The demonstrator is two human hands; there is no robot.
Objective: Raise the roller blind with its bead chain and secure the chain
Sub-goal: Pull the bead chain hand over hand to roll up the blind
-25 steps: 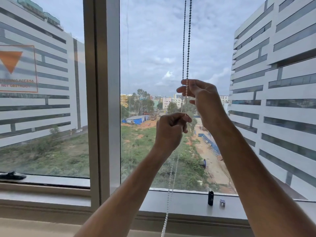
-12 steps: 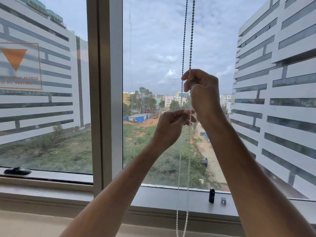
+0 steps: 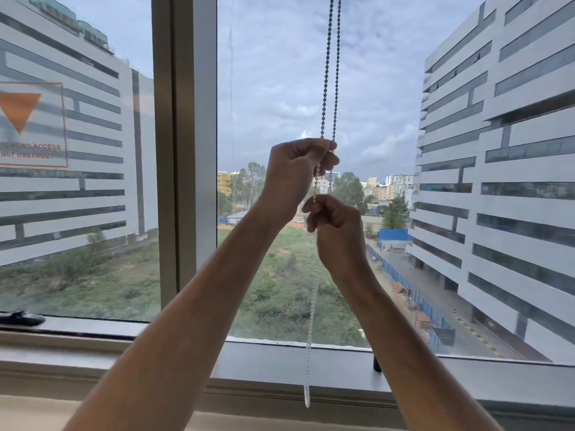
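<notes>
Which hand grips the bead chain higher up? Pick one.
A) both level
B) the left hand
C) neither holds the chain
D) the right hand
B: the left hand closes on the bead chain above the right hand, which grips it lower.

One head camera only. Looks straight out at window (image 3: 311, 88), tipped down a bit. Hands close in front. Sill (image 3: 280, 365) low in view.

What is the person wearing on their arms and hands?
Nothing that shows. The left hand and right hand are bare: no gloves, rings, watch or bracelets. Both forearms are uncovered right down to the picture's edge, so no sleeves are in view.
</notes>
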